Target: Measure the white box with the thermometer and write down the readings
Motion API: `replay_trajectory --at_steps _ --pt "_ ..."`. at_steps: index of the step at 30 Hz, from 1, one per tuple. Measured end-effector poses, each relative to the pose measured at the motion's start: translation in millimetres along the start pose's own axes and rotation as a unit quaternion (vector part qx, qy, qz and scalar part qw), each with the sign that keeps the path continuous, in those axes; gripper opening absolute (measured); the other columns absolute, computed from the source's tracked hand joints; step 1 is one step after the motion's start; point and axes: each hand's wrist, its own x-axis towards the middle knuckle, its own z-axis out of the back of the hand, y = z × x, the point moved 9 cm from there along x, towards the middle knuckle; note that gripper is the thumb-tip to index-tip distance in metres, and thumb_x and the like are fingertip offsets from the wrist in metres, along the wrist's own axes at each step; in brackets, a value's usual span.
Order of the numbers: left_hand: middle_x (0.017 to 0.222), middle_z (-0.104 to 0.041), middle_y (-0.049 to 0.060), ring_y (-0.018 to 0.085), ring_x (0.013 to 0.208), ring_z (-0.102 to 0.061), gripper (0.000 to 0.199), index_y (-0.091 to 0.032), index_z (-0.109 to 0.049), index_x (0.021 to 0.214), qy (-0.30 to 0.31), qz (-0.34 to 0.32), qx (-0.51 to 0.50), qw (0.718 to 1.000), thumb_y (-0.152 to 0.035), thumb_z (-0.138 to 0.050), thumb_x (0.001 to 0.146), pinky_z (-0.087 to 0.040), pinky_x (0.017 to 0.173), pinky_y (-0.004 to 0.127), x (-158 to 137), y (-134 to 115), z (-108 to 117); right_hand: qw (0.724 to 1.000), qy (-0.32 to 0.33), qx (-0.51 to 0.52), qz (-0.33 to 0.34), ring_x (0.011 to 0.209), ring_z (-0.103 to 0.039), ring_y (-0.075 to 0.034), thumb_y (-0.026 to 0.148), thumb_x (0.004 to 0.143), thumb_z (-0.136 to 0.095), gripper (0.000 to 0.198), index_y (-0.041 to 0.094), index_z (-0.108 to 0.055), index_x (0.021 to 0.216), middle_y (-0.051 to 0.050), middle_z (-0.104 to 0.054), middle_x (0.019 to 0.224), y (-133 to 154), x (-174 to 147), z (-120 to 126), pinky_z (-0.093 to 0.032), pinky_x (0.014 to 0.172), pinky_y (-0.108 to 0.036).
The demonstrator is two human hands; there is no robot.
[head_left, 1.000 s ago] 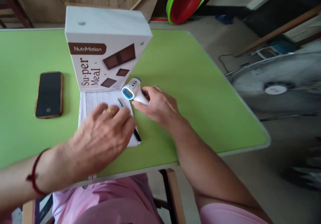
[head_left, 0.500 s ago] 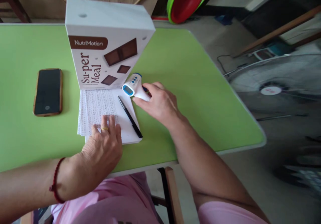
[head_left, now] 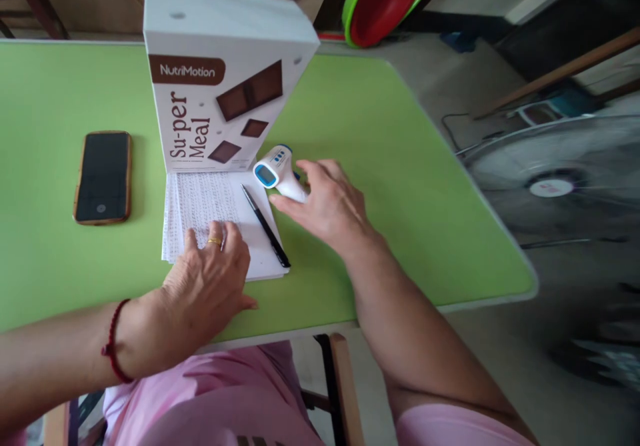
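Observation:
A white and blue infrared thermometer point(head_left: 274, 169) lies beside the lower right corner of an upright white box point(head_left: 200, 113) printed "NutriMotion Su-per Meal". My right hand point(head_left: 333, 203) is around the thermometer's handle end, thumb and fingers apart and not closed on it. My left hand point(head_left: 210, 276), with a ring and a red bracelet, rests on the near edge of a stack of papers point(head_left: 205, 199) covered in small writing; its fingers are spread. A black and silver pen point(head_left: 265, 226) lies slantwise on the papers between the two hands. The box stands at the papers' far edge.
A smartphone point(head_left: 103, 178) in a brown case lies at the left on the green table point(head_left: 430, 233). Beyond the table's right edge stands a large fan point(head_left: 550, 179). Green and red basins point(head_left: 383, 3) lean behind the far edge.
My right hand's fingers have loosened from the thermometer's handle. My left thumb has come out to the side. The whole view has shifted slightly.

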Motion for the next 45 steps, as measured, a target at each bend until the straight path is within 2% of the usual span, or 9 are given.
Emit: replay_trajectory --at_steps 4,9,13,21,32,34,38,41,45 --pt "0.098 -0.067 0.014 0.026 0.079 -0.067 0.026 -0.011 -0.067 0.101 0.103 0.037 -0.059 0.992 -0.034 -0.056 0.094 -0.055 0.057 0.035 -0.9 31.1 1.0 0.973 -0.099 0.127 0.167 0.072 -0.061 -0.017 0.027 0.088 -0.061 0.011 0.019 -0.064 0.094 -0.007 -0.067 0.091 44.0 -17.5 34.7 -0.054 0.06 -0.032" --pt "0.075 -0.061 0.008 0.023 0.06 -0.063 0.025 -0.011 -0.062 0.089 0.184 0.142 -0.002 0.973 0.001 -0.041 0.087 -0.029 0.043 0.029 -35.8 86.5 -16.6 0.884 -0.008 0.208 0.418 0.084 -0.062 -0.019 0.036 0.086 -0.068 0.023 0.014 -0.066 0.089 -0.009 -0.067 0.093 115.7 -61.5 41.9 -0.055 0.07 -0.035" --pt "0.077 -0.061 0.008 0.022 0.058 -0.061 0.023 -0.014 -0.062 0.088 0.147 0.196 -0.002 0.969 -0.019 -0.041 0.097 -0.017 0.044 0.029 -54.1 103.7 -26.9 0.874 0.055 0.159 0.456 0.085 -0.061 -0.019 0.036 0.088 -0.068 0.028 0.009 -0.068 0.095 -0.01 -0.068 0.091 134.3 -77.5 24.4 -0.052 0.072 -0.035" --pt "0.077 -0.065 0.006 0.018 0.061 -0.061 0.027 -0.013 -0.066 0.098 0.095 0.179 -0.114 0.973 -0.029 -0.043 0.099 -0.031 0.048 0.027 -55.4 99.9 -36.7 0.856 0.007 0.095 0.508 0.062 -0.055 -0.015 0.01 0.089 -0.056 0.014 0.012 -0.068 0.081 -0.004 -0.066 0.069 153.3 -94.0 32.4 -0.045 0.056 -0.031" --pt "0.074 -0.066 0.005 0.017 0.057 -0.059 0.03 -0.014 -0.068 0.093 0.009 0.154 -0.165 0.974 -0.022 -0.04 0.097 -0.036 0.045 0.026 -56.6 97.8 -32.7 0.848 0.044 0.2 0.489 0.067 -0.063 -0.013 0.018 0.093 -0.056 0.016 0.019 -0.067 0.08 0.0 -0.071 0.073 151.5 -84.5 35.9 -0.053 0.059 -0.028" --pt "0.071 -0.065 0.005 0.017 0.054 -0.058 0.03 -0.013 -0.069 0.092 -0.031 0.161 -0.135 0.977 -0.025 -0.041 0.098 -0.033 0.042 0.026 -56.4 101.2 -24.6 0.872 0.026 0.218 0.439 0.074 -0.067 -0.013 0.023 0.093 -0.057 0.014 0.019 -0.068 0.086 -0.002 -0.073 0.079 134.3 -70.9 38.1 -0.056 0.063 -0.028" --pt "0.088 -0.07 0.01 0.02 0.073 -0.065 0.022 -0.01 -0.066 0.098 -0.166 0.063 -0.135 0.975 -0.025 -0.05 0.097 -0.05 0.057 0.03 -50.8 81.0 5.6 0.975 0.0 0.027 0.22 0.075 -0.067 -0.02 0.019 0.092 -0.056 0.014 0.015 -0.07 0.091 -0.01 -0.074 0.088 77.7 -34.8 28.4 -0.054 0.061 -0.033" --pt "0.101 -0.072 0.012 0.022 0.092 -0.068 0.021 -0.009 -0.064 0.106 -0.204 -0.047 -0.16 0.965 -0.023 -0.051 0.097 -0.056 0.079 0.034 -47.1 47.3 21.3 0.981 0.056 -0.095 0.16 0.072 -0.063 -0.022 0.015 0.093 -0.05 0.02 0.012 -0.07 0.092 -0.014 -0.072 0.088 59.4 -29.9 13.8 -0.049 0.057 -0.034" --pt "0.123 -0.068 0.018 0.028 0.114 -0.065 0.046 -0.006 -0.064 0.117 -0.123 -0.084 -0.13 0.98 -0.045 -0.061 0.092 -0.055 0.094 0.039 -39.2 5.8 15.3 0.971 0.065 -0.154 0.172 0.075 -0.062 -0.024 0.01 0.091 -0.045 0.024 0.013 -0.068 0.092 -0.015 -0.072 0.088 66.3 -33.8 7.4 -0.046 0.059 -0.034"
